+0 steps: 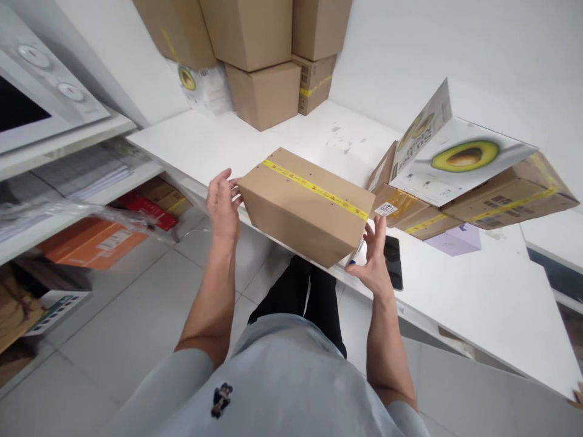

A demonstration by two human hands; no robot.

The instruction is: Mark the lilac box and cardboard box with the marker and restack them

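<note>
A brown cardboard box (pixel 303 206) sealed with a strip of yellow tape rests at the front edge of a white table (pixel 478 303). My left hand (pixel 223 206) presses against the box's left end with its fingers curled on the corner. My right hand (pixel 376 255) cups the box's right end from below, fingers spread against it. Both hands grip the box between them.
A black phone (pixel 394 261) lies on the table just right of my right hand. More taped boxes and an avocado-printed box (pixel 455 158) lie at the right. Stacked cartons (pixel 264 54) stand at the back. Shelves with a microwave (pixel 36 91) and packages line the left.
</note>
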